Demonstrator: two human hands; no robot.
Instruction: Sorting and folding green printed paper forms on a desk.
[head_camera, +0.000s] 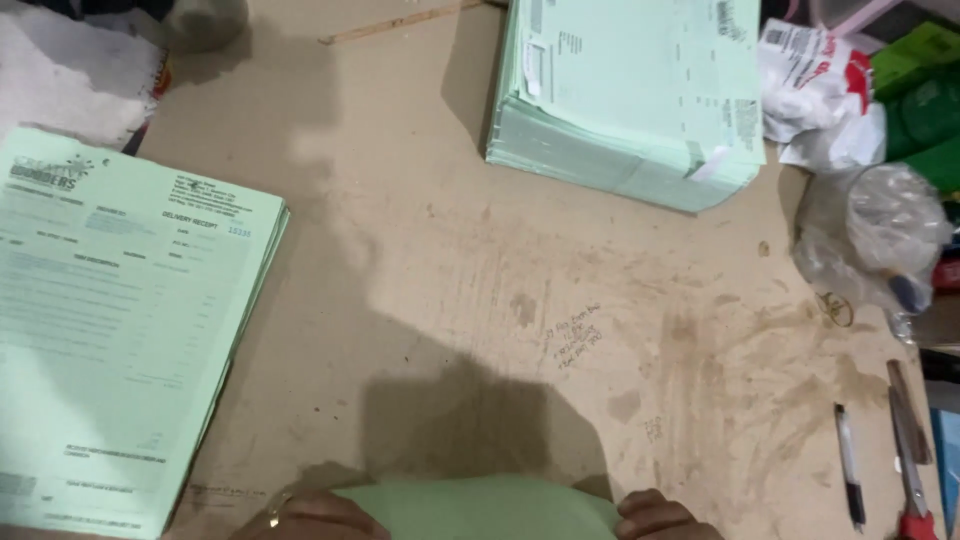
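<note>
At the bottom edge my left hand (305, 517), with a ring on one finger, and my right hand (660, 517) each grip a side of a pale green sheet of paper (485, 508) that bulges upward between them. Only the fingertips and knuckles show; the rest of the sheet is out of frame. A stack of printed green forms (110, 320) lies on the brown tabletop (480, 290) to the left of my left hand. A thicker pile of the same green forms (635, 90) sits at the far side, right of centre.
Crumpled white and clear plastic bags (850, 170) crowd the right edge beside green packages (925, 100). A pen (850, 465) and red-handled scissors (908, 450) lie at the lower right. A white cloth-like bundle (70, 70) fills the top left corner.
</note>
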